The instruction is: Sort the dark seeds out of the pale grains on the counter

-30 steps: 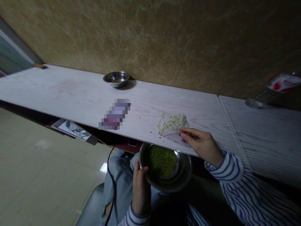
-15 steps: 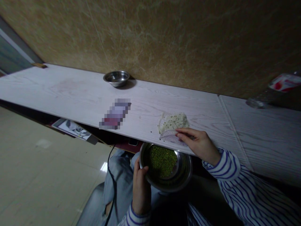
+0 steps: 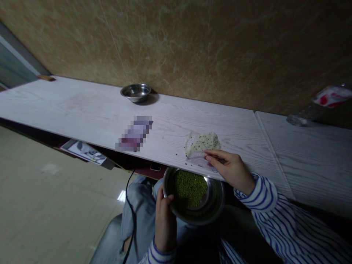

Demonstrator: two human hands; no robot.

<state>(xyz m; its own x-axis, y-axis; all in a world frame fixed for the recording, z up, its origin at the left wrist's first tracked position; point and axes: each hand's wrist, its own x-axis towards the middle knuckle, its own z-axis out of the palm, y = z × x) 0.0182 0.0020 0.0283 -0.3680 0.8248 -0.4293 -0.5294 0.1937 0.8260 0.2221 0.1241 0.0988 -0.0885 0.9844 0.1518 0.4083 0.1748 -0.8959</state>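
Observation:
My left hand [image 3: 165, 218] grips the left rim of a steel bowl [image 3: 213, 214], thumb over the edge. Green mung beans [image 3: 190, 187] lie in that bowl, which is below the table's front edge. Between thumb and fingers, my right hand [image 3: 229, 165] pinches a clear plastic protractor [image 3: 199, 158] by its right part. The protractor's curved edge is against the near side of a pile of white rice [image 3: 205, 142], with dark green beans scattered through it. A few loose beans lie left of the protractor.
A smaller steel bowl [image 3: 136, 93] stands by the wall. A blurred-out phone-like item [image 3: 134, 134] lies on the white table [image 3: 176, 110]. At the right, a clear bottle [image 3: 316, 106] appears tilted. A black cable [image 3: 134, 216] hangs over my leg.
My right hand has shifted slightly left with the protractor, along the near side of the rice. The left hand and its bowl stay in place.

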